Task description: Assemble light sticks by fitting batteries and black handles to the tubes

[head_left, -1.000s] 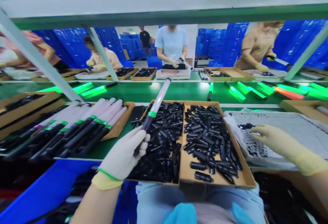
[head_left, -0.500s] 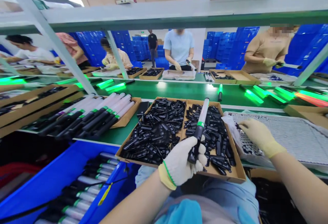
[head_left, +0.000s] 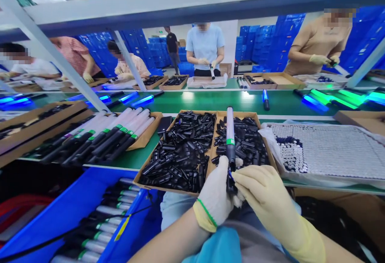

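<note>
Wrapped round the black handle of a light stick [head_left: 230, 128], my left hand [head_left: 217, 192] wears a white glove with a green-edged cuff. The stick stands nearly upright, its pale tube on top and a green band below. My right hand [head_left: 266, 194], in a yellowish glove, pinches at the handle's lower part; a small blue bit shows at its fingertips, too small to make out. Behind the hands is a cardboard tray [head_left: 212, 150] of small black plastic parts in two compartments. To the right lies a tray of small silvery cylinders [head_left: 337, 146].
More light sticks [head_left: 120, 132] lie in a pile at the left, above a blue bin [head_left: 39, 223] of sticks. Lit sticks [head_left: 265, 99] rest on the green belt [head_left: 192, 104]. People work across it. A white shelf beam [head_left: 180, 2] crosses overhead.
My right hand has come from the tray of cylinders to the stick's handle. The stick is now more upright. Several lights on the belt have turned from green to blue, and the view has shifted slightly.
</note>
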Motion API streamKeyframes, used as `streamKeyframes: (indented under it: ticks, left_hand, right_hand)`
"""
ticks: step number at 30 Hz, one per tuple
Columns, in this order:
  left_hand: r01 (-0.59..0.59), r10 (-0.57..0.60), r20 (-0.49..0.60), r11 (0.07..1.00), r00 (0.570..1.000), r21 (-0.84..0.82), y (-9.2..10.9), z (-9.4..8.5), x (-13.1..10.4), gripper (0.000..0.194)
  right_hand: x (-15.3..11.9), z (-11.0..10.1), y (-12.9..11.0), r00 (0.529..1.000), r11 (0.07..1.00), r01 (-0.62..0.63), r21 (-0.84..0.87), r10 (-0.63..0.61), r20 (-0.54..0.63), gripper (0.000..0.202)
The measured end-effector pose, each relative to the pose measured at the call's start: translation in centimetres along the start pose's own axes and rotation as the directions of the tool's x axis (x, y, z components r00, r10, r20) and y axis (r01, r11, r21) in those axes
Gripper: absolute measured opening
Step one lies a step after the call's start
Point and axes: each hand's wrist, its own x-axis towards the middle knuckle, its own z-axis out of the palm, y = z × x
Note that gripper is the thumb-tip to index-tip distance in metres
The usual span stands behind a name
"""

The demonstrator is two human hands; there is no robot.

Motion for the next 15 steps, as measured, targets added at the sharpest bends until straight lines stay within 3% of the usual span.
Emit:
streamKeyframes:
  ticks: [7,15]
  left_hand:
    - [0.099,-0.118,-0.066,0.966,0.991,-0.238,0.3,0.9,-0.2,0.037]
    - [0.154,-0.148,0.042,0.949,0.988,-0.275,-0.1,0.1,0.3,0.04]
  right_hand:
    - [-0.4,-0.2,-0.2,0.998,0.999,-0.038,0.009,0.038,-0.043,0.018]
    - [0.2,0.4,-0.4,0.996,0.995,-0.092,0.049,0.091,0.018,0.018]
